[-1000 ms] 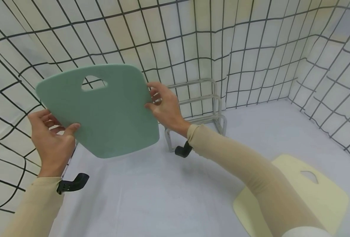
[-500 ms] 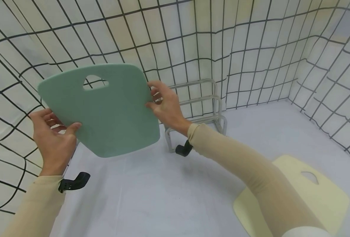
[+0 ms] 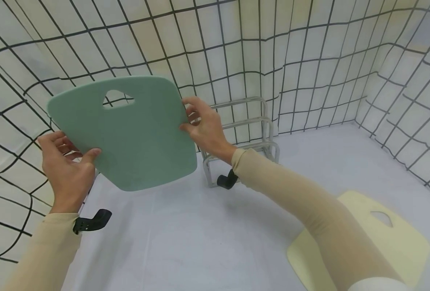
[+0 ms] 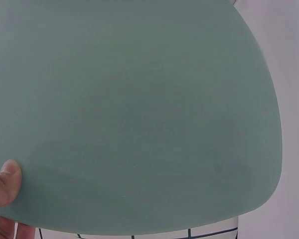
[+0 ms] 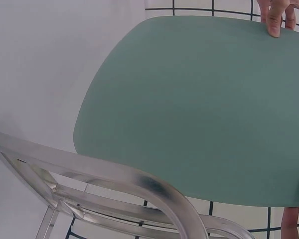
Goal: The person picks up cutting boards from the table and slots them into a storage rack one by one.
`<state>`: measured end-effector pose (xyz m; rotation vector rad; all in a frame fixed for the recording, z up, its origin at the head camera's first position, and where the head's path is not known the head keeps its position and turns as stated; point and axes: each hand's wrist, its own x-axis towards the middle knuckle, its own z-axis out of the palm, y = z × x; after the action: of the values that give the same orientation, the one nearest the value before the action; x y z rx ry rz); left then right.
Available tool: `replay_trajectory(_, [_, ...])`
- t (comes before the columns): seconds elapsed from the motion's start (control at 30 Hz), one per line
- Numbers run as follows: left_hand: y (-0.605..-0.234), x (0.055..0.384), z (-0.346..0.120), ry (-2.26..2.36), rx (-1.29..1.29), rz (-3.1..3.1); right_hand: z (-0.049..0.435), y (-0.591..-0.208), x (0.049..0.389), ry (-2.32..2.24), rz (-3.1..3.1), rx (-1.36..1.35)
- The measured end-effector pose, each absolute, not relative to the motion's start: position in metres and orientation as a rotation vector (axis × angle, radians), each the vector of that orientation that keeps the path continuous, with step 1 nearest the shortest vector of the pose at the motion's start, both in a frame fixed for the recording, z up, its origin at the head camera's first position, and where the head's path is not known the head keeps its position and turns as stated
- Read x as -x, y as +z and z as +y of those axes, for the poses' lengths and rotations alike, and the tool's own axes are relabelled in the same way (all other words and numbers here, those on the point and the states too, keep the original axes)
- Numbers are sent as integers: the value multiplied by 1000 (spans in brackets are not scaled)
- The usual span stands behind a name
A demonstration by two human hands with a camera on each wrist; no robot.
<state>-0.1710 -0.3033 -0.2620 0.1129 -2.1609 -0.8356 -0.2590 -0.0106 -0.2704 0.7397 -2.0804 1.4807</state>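
A green cutting board with a handle cut-out near its top edge is held up above the table, tilted in the head view. My left hand grips its left edge, thumb on the near face and fingers behind. On the opposite edge, my right hand pinches the board between thumb and fingers. The left wrist view is mostly filled by the board's face, with the left thumb at the lower left. Just behind and beside the right hand stands a metal wire rack, partly hidden by that hand and forearm.
A pale yellow cutting board lies flat on the white tabletop at the right, partly covered by the right sleeve. Black wire grid panels rise along the back, left and right sides. In the right wrist view, rack bars cross in front of the board.
Both hands and the green cutting board have shifted very slightly up and to the right. The grip on it looks the same, and the rack and yellow board stay in place.
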Motion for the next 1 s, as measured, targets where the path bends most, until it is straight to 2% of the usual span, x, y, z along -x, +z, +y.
replay_trajectory(1.0, [-257, 179, -301, -842, -134, -2180, -5, -263, 265, 1468, -2114, -720])
